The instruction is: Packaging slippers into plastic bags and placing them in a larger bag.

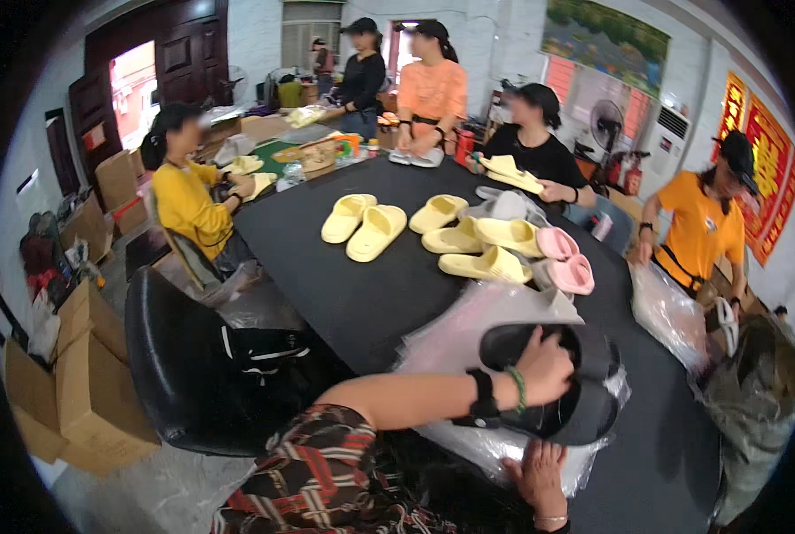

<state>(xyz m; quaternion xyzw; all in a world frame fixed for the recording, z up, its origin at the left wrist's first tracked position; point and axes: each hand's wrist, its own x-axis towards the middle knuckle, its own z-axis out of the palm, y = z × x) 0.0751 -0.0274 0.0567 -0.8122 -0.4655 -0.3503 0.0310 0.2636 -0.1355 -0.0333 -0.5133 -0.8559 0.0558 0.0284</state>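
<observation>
**Stock on the dark bench: slippers, bags, people**

Left hand (547,367): fingers curled over the upper edge of the black slippers (564,384), gripping them. Right hand (537,476): fingers spread flat on the clear plastic bags (468,338) at the near bench edge.

- Black slippers: 2, stacked as a pair, lying on the plastic bags just in front of the person.
- Yellow slippers (375,232): 2 side by side at mid-bench; about 4 more in a loose cluster (479,249) to their right.
- Pink slippers (571,271): 2, beside the yellow cluster.
- Clear plastic bags: 1 stack under the hands; another heap (669,311) at the right edge.
- Co-workers around the bench: 5.

Surface: long bench (326,294) with a black top. Room: cardboard boxes (86,392) on the floor at left, dark wooden doors (184,53), white walls, red banners (766,173) at right.
</observation>
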